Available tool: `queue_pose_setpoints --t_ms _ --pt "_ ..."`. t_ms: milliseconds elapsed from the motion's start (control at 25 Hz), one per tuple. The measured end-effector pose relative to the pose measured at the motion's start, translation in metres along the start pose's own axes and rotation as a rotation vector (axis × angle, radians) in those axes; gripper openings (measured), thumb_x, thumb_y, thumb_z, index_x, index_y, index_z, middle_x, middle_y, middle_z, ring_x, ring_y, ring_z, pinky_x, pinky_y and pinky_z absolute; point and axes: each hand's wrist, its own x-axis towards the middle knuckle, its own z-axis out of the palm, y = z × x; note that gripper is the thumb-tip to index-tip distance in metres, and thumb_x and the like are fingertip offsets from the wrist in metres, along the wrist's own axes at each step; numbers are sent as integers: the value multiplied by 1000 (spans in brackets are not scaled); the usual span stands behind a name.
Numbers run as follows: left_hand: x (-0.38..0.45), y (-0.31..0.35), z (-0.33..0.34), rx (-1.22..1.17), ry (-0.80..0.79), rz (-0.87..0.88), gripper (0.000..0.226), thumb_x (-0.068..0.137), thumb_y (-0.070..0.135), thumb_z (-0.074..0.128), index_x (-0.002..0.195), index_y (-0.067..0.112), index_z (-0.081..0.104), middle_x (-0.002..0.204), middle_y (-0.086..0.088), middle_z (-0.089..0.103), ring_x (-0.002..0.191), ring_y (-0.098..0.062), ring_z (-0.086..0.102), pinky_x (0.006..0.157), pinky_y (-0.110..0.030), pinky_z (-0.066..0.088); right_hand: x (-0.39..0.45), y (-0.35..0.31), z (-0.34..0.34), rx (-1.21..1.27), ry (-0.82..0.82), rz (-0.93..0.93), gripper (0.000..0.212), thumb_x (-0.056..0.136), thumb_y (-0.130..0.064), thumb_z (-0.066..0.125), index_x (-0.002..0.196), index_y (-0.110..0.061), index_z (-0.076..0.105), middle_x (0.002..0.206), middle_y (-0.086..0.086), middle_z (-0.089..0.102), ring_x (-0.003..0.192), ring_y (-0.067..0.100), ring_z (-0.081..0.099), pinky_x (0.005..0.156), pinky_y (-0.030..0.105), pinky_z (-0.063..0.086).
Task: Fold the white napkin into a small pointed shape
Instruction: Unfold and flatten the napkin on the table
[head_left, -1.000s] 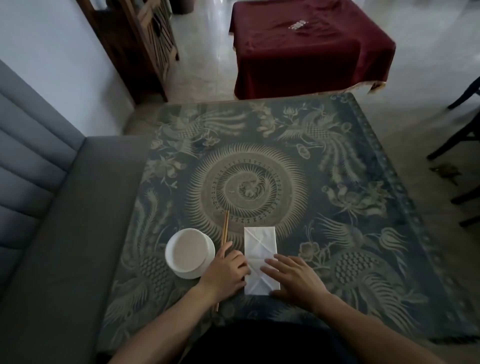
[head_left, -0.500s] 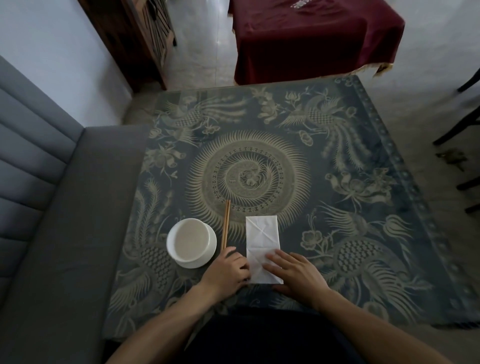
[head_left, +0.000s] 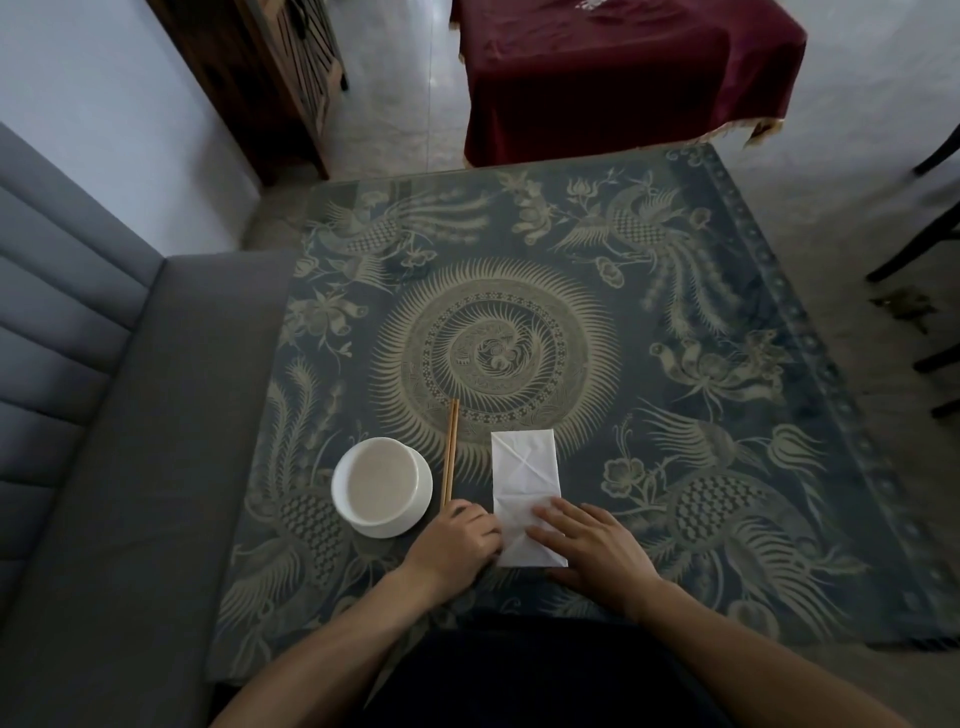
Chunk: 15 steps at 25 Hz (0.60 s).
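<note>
Ref. landmark: white napkin (head_left: 524, 478), lying flat on the bench (head_left: 727, 519) near its front edge as a narrow rectangle w/ diagonal crease lines showing; no point formed yet, so est. the task is at an early-to-mid stage. Nearest to the person, at the napkin's near end: right hand (head_left: 592, 551) lies open and flat, fingers straight, pressing the near-right part of the napkin from the right side. Left hand (head_left: 460, 545) sits at the napkin's near-left edge w/ fingers curled; its fingertips meet the edge, but whether it pinches a layer cannot be told from this view. Step in hand, as judged: setting a fold at the near end. Procedure: keep the right palm down as an anchor so the napkin does not slide on the patterned cloth; w/ the left hand lift only the near-left corner, bring it along the existing diagonal crease to the centre line, align edges before pressing, then run fingertips outward to sharpen the crease. Thin paper or cloth: avoid dragging, it will wrinkle. Left of the napkin: chopsticks (head_left: 450, 452), then white bowl (head_left: 382, 486) further left; keep the left elbow off both. Far beyond the napkin: table w/ dark red cloth (head_left: 613, 78).
</note>
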Motion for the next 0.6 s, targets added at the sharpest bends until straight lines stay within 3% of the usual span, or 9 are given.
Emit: queue_pose_setpoints --t_ms 120,240,400,600 --pt "-2 -3 -6 -65 34 -50 10 77 22 78 85 23 72 91 8 67 89 -16 60 85 -29 41 1 -3 -1 36 80 -7 46 70 -46 82 112 -31 70 127 -4 66 118 18 60 86 34 53" --pt "-4 -7 -10 -98 26 -21 7 79 27 75 86 27 73 92 11 67 90 -15 60 83 -31 46 1 -3 3 34 140 -43 20 82 -38 62 98 -31 72 119 -6 69 112 16 64 80 30 52" --pt "-1 1 -11 -141 37 12 15 82 34 61 87 27 73 90 9 65 86 -16 59 76 -30 48 0 -3 5 96 195 12 17 85 -36 57 92 -33 72 115 -13 70 110 11 64 75 26 51" --pt "4 5 -14 -139 58 4 22 72 28 80 92 24 71 92 5 64 85 -17 59 68 -30 47 5 -4 -3 208 188 124 15 86 -43 61 90 -37 74 110 -19 71 110 6 63 73 29 49"
